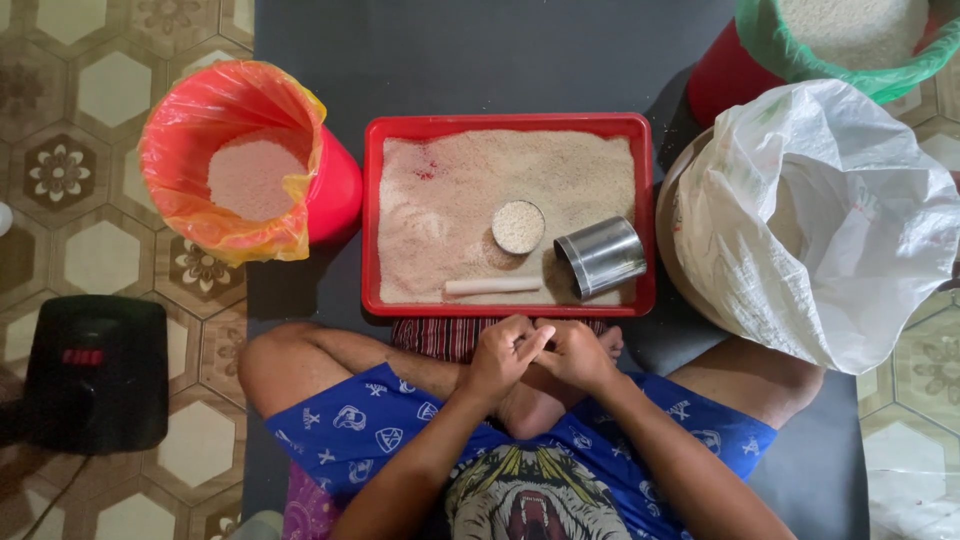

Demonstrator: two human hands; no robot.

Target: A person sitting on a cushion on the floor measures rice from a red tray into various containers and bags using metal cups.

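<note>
Two hands meet over the crossed legs: left hand (pixel 502 352) and right hand (pixel 575 352), fingers curled and touching, hold nothing visible. Just ahead, the pale cylindrical stick (pixel 493 286) lies crosswise in the red rectangular plastic tray (pixel 510 122), slightly nearer the left hand.

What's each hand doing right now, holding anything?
Left hand: fingers curled, touching the right hand; nothing visible in it.
Right hand: curled against the left; contents cannot be told.
</note>
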